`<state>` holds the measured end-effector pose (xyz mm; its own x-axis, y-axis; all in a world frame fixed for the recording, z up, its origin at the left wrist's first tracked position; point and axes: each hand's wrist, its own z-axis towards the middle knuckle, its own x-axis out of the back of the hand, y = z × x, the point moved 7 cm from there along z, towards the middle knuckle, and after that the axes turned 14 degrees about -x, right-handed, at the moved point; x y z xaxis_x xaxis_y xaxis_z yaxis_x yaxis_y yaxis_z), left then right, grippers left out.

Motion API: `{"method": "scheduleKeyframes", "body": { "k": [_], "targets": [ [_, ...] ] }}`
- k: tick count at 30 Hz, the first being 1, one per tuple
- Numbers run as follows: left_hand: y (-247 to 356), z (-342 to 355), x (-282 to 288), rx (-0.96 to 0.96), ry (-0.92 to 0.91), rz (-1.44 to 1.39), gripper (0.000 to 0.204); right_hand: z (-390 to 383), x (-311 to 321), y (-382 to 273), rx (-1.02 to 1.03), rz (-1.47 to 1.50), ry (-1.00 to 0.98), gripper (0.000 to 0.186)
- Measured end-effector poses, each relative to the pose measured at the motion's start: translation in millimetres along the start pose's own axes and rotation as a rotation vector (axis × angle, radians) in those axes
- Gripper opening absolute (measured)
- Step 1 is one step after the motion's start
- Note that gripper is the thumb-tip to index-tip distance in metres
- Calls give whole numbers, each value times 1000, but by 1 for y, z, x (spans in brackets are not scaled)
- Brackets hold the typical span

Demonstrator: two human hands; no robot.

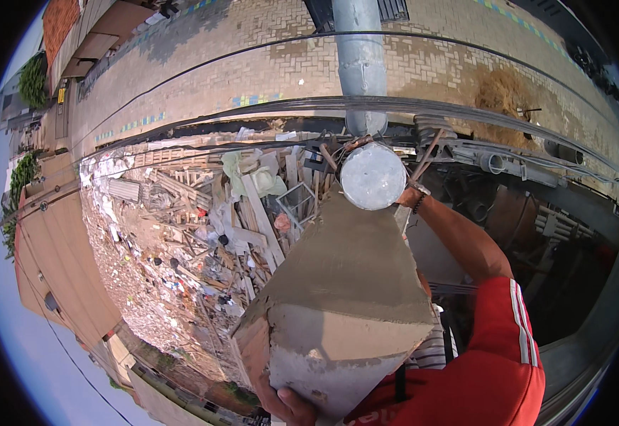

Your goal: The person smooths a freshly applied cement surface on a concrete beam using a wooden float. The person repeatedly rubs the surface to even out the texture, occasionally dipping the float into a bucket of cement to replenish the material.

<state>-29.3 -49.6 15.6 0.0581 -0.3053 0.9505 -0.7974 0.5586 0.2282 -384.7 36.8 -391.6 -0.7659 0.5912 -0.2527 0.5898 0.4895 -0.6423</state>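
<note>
A masonry wall top (345, 263) runs out from me, its upper face coated in smooth grey mortar, darker toward the far end. At the near left corner of the wall my left hand (292, 406) rests against the pale face, fingers apart and partly cut off by the lower edge. At the wall's far end stands a metal pole with a round pale cap (373, 176). My right arm, in a red sleeve, stretches to it, and my right hand (413, 196) is beside the cap's right rim. Its fingers are mostly hidden there.
Several black cables (295, 106) cross just beyond the pole. Far below on the left lies a heap of rubble and broken boards (253, 213). A paved street (267, 64) with a sand pile (497, 96) lies beyond. At right is a dark space with stacked pipes (561, 224).
</note>
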Motion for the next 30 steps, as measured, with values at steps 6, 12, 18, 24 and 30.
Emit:
{"method": "scheduleKeyframes", "body": {
  "k": [6, 12, 18, 24, 30],
  "targets": [
    [-36, -21, -16, 171, 159, -319, 76, -76, -29, -73, -97, -40, -63, 33],
    [-9, 6, -9, 45, 104, -325, 74, -181, -64, -150, 50, -17, -239, 36],
    [-2, 11, -10, 57, 143, -378, 73, -267, -37, -213, 394, -124, -155, 34],
    [1, 5, -2, -31, 36, -63, 68, -167, 23, -88, -121, 6, 109, 35],
    [-6, -1, -2, 50, 78, -132, 73, -39, 56, 5, -64, -275, 207, 29]
  ]
}}
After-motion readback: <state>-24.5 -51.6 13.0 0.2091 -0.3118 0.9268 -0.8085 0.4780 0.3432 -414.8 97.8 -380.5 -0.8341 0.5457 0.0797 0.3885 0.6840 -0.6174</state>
